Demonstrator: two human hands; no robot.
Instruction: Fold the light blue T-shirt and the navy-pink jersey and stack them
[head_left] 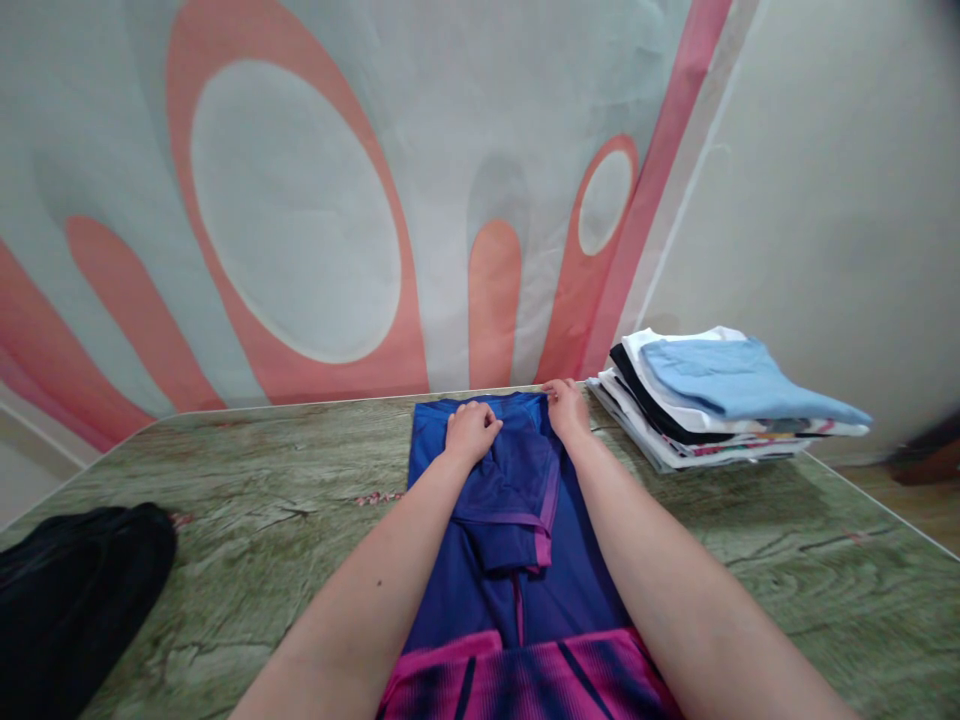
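A blue-to-purple shirt (480, 600) with pink edging lies lengthwise in front of me, its far end near the table's back edge. A sleeve-like flap (506, 485) with a purple-pink border is folded inward over its middle. The near end shows a pink and dark striped pattern. My left hand (472, 432) rests on the far part of the cloth, fingers curled and closed against the folded flap. At the far right corner, my right hand (568, 408) pinches the shirt's edge. My forearms cover parts of both sides of the garment.
On the right stands a stack of folded clothes (697, 440), mostly white and black, topped by a light blue folded garment (742, 380). Black cloth (82, 600) lies at the left. The wood-patterned table (285, 520) meets a wall covering (442, 200) with coral shapes.
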